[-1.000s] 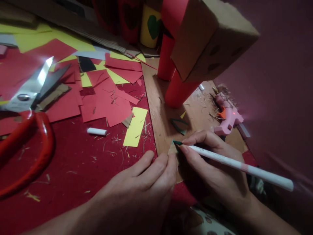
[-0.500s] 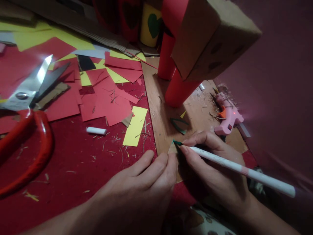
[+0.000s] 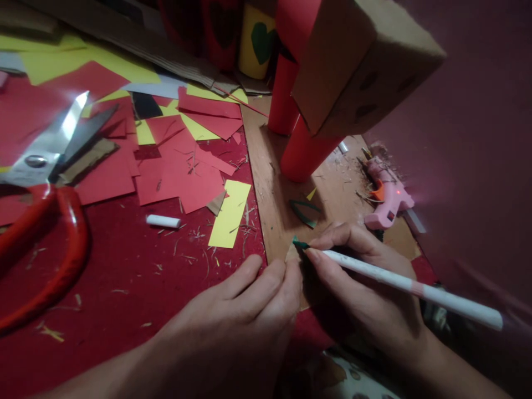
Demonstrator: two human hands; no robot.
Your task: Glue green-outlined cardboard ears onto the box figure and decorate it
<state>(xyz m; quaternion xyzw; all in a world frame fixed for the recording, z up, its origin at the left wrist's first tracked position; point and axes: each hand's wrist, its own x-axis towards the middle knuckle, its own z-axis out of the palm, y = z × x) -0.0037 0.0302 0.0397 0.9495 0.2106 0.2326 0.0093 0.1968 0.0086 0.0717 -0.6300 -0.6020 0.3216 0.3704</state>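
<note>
My right hand (image 3: 366, 293) grips a white pen (image 3: 407, 285) whose green tip touches a small tan piece of cardboard (image 3: 293, 256) at the near edge of a brown board (image 3: 270, 188). My left hand (image 3: 245, 316) lies beside it, fingers curled down and pressing on that cardboard piece. Most of the piece is hidden under both hands.
Large red-handled scissors (image 3: 45, 183) lie at the left. Red and yellow paper scraps (image 3: 183, 166) and a white stick (image 3: 163, 221) litter the red surface. A pink glue gun (image 3: 386, 194), a green paper loop (image 3: 304, 211) and a cardboard box on red tubes (image 3: 332, 77) stand on the board.
The view has drifted slightly, and the pen tip has barely shifted on the cardboard piece. Both hands stay where they were.
</note>
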